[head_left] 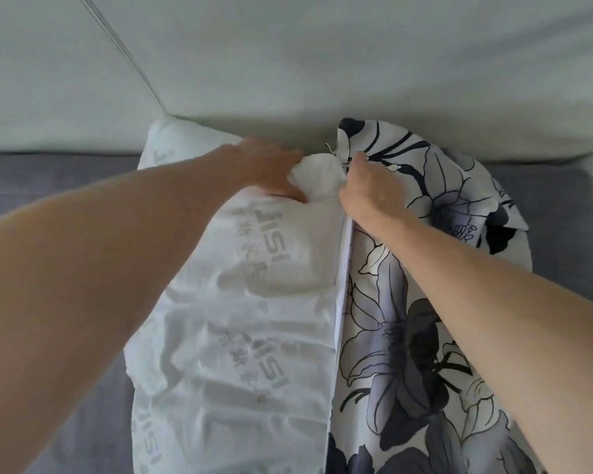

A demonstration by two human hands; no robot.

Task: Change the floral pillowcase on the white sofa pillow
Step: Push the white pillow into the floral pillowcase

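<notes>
On the far left, the pale grey-white sofa backrest (288, 63) fills the top of your view, with a seam line running diagonally down to its corner, and below it lies the blue-grey woven seat cushion (48, 186).

Your left forearm reaches in from the near left across the white sofa pillow (240, 302), a plump insert in shiny white fabric printed with faint grey lettering. The pillow lies lengthways on the seat, its far-left corner pushed up against the backrest. Your left hand (264, 169) rests on the pillow's far end, and its grip is closed on a bunched white corner of the pillow, with the thumb tucked under the fold; the fingertips are blurred.

Just right of that, your right hand (367, 189) meets the left one at the same bunched corner. Its grip is narrow, fingers curled round the open edge of the floral pillowcase (408, 336), a white cotton cover with large blue-grey and black outlined flowers. The opening's white hem runs straight toward you along the pillow's right side, touching it. Most of the pillow is outside the case; how much sits inside on the right cannot be told.

The far end of the pillowcase bulges up against the backrest, and more seat cushion shows at the far right.
</notes>
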